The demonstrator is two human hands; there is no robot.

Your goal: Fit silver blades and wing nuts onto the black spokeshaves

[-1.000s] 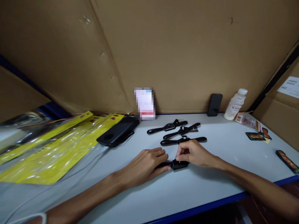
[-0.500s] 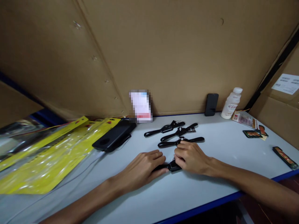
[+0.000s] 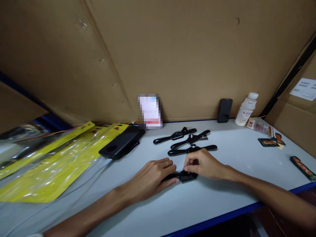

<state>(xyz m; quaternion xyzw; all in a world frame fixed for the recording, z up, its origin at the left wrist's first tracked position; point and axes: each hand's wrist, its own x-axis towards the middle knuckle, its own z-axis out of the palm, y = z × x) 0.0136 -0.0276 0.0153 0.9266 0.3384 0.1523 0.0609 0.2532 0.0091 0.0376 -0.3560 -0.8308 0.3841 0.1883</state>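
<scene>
Left hand [image 3: 156, 174]: grip closed round one handle [image 3: 172, 176] of black tool [image 3: 187, 177] on desk [image 3: 217, 200], seemingly to steady it. Right hand [image 3: 206, 164] pinches its middle, exact part hidden. Three similar tools [image 3: 191, 139] beyond, within reach.

A glossy black hand tool [image 3: 188, 176] lies crosswise on a pale grey tabletop [image 3: 197, 202]. Its broad, blocky middle narrows at left into a slim, rounded handle [image 3: 171, 176], tilted slightly so the right end sits a touch farther away. Both ends are covered from view (whether a second handle extends rightward can't be told). Its dark surface catches small highlights.
</scene>
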